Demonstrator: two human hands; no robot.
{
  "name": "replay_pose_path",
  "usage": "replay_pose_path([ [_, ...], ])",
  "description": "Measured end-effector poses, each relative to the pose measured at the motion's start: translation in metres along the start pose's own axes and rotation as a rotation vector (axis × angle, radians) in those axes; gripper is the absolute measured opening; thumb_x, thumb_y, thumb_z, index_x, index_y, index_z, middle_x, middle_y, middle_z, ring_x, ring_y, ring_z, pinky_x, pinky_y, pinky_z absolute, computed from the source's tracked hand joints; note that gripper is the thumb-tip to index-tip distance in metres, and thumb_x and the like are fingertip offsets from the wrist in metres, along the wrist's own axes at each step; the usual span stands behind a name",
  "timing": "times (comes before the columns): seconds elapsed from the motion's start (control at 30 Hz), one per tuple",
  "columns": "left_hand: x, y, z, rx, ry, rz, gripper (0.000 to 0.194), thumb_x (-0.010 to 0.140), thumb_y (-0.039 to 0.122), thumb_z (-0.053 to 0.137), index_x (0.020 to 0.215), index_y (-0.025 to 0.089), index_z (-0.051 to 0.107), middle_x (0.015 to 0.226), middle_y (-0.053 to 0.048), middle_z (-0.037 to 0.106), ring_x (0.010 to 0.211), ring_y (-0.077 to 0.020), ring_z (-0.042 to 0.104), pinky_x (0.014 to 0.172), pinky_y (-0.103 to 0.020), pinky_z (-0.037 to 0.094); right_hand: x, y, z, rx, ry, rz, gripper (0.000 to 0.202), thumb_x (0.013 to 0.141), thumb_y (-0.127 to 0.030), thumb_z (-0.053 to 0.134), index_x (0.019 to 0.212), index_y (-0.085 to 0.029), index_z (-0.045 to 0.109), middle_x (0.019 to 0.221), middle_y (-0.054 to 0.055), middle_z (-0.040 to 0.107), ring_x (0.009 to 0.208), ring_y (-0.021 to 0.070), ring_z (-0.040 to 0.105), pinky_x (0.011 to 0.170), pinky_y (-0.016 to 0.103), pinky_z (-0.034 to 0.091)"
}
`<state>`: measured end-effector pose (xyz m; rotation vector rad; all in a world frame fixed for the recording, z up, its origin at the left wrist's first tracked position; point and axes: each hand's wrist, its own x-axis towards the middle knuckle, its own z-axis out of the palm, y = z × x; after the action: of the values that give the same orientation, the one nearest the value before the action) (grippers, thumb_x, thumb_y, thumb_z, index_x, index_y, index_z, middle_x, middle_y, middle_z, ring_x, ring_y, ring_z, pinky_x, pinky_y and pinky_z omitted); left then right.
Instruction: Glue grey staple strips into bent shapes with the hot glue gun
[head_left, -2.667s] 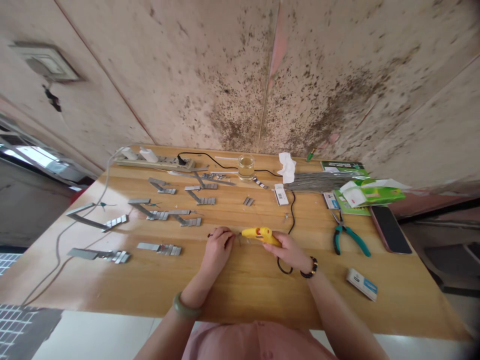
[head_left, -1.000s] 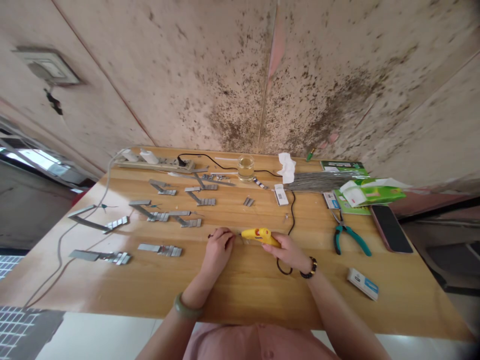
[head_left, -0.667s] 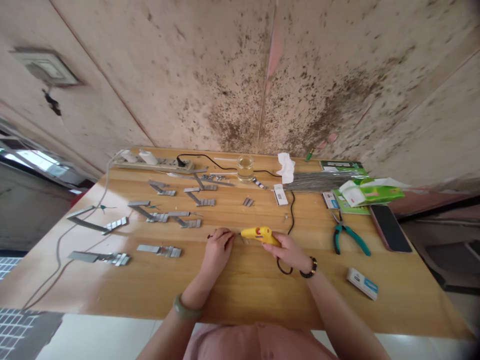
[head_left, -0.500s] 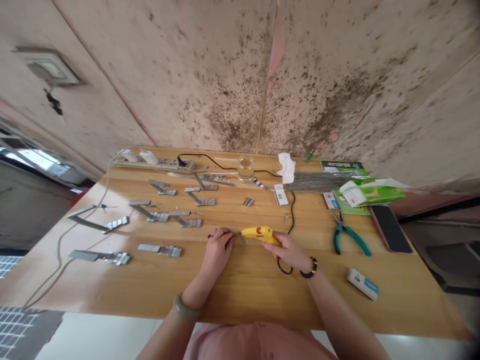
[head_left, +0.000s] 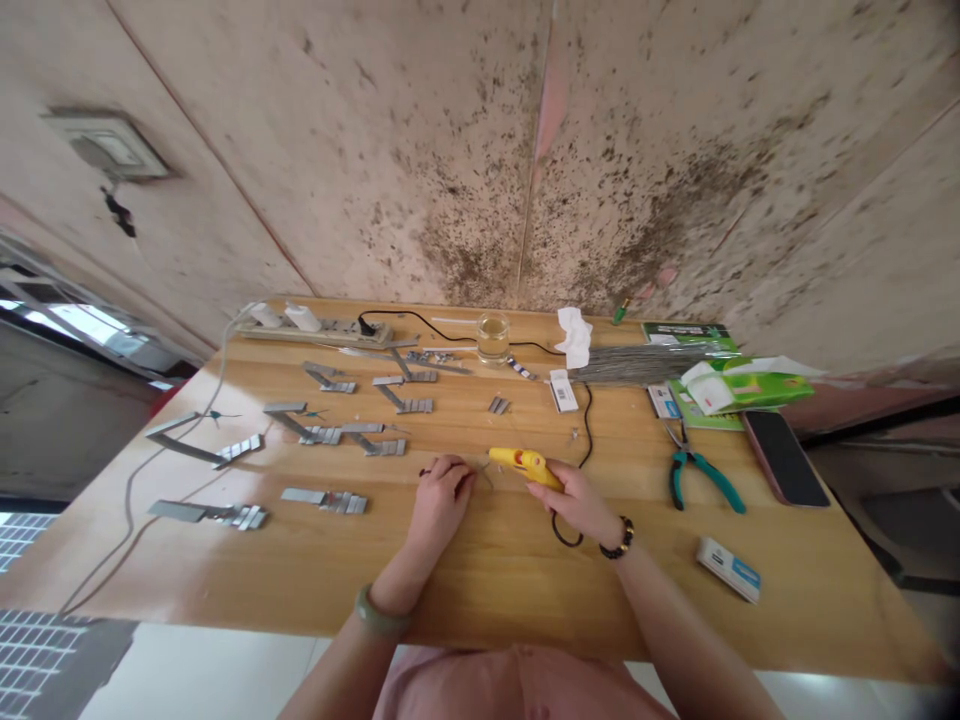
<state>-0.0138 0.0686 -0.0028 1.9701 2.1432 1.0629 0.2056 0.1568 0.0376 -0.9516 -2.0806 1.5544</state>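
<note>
My right hand (head_left: 579, 500) is wrapped around the handle of a yellow hot glue gun (head_left: 523, 461), its nozzle pointing left. Just left of that nozzle, my left hand (head_left: 442, 503) rests on the wooden table with its fingers pinched together. A thin grey piece (head_left: 486, 477) shows at those fingertips, too small to name; most of the grip is hidden. To the left of my hands lie several grey folded strip pieces (head_left: 386, 447), some bent upright and some flat (head_left: 326, 500). Several short grey strips (head_left: 499, 404) lie beyond the glue gun.
Behind stand a power strip (head_left: 341, 331) and a glass of liquid (head_left: 493, 340). At right are a bundle of grey wires (head_left: 637, 363), pliers (head_left: 697, 475), a phone (head_left: 786, 458), a tissue pack (head_left: 757, 385) and a small box (head_left: 729, 570). A black cord (head_left: 587, 425) trails behind my right hand.
The glue gun's nozzle has lifted slightly up and away from my left fingertips. My left hand stays pinched in nearly the same place, and the view has shifted a little.
</note>
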Motion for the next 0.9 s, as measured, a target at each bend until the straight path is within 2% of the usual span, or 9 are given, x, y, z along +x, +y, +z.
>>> replay_pose_path([
  [0.1,0.0,0.0,0.0,0.026,-0.007,0.009,0.015,0.086,0.024,0.051,0.081,0.019,0.066,0.087,-0.006,0.062,0.08,-0.0182,0.057,0.075,-0.034,0.043,0.0,-0.002,0.002,-0.015,0.017,-0.047,0.033,0.087,-0.042,0.051,0.106,-0.017,0.057,0.079,0.002,0.059,0.058,0.0125,0.053,0.056,0.026,0.045],
  [0.17,0.0,0.0,0.0,0.037,-0.018,0.011,0.015,0.086,0.023,0.051,0.082,0.019,0.065,0.088,-0.006,0.062,0.081,-0.0187,0.056,0.075,-0.034,0.043,0.001,-0.003,0.002,-0.08,0.071,-0.127,0.031,0.086,-0.039,0.052,0.109,-0.018,0.057,0.096,0.006,0.062,0.075,0.0169,0.059,0.071,0.03,0.047],
  [0.27,0.0,0.001,-0.002,0.04,-0.041,0.011,0.017,0.088,0.022,0.048,0.083,0.019,0.064,0.088,-0.006,0.062,0.081,-0.0185,0.056,0.075,-0.034,0.043,0.003,-0.002,0.002,-0.164,0.169,-0.22,0.028,0.085,-0.034,0.055,0.108,-0.019,0.057,0.107,0.008,0.061,0.1,0.022,0.055,0.089,0.036,0.042],
  [0.53,-0.002,0.0,-0.003,0.003,-0.043,0.0,0.015,0.088,0.02,0.047,0.083,0.018,0.061,0.088,-0.006,0.063,0.082,-0.0194,0.057,0.075,-0.035,0.043,0.007,0.009,-0.001,-0.181,0.271,-0.194,0.026,0.087,-0.036,0.053,0.105,-0.018,0.057,0.101,0.008,0.062,0.094,0.0218,0.057,0.085,0.036,0.044],
  [0.9,-0.001,0.001,-0.005,-0.03,-0.052,-0.014,0.015,0.088,0.02,0.045,0.083,0.018,0.059,0.086,-0.007,0.063,0.082,-0.0197,0.057,0.075,-0.035,0.043,0.008,0.013,-0.002,-0.346,0.272,-0.255,0.03,0.087,-0.031,0.052,0.115,-0.021,0.055,0.111,0.008,0.059,0.105,0.0221,0.055,0.093,0.038,0.043],
])
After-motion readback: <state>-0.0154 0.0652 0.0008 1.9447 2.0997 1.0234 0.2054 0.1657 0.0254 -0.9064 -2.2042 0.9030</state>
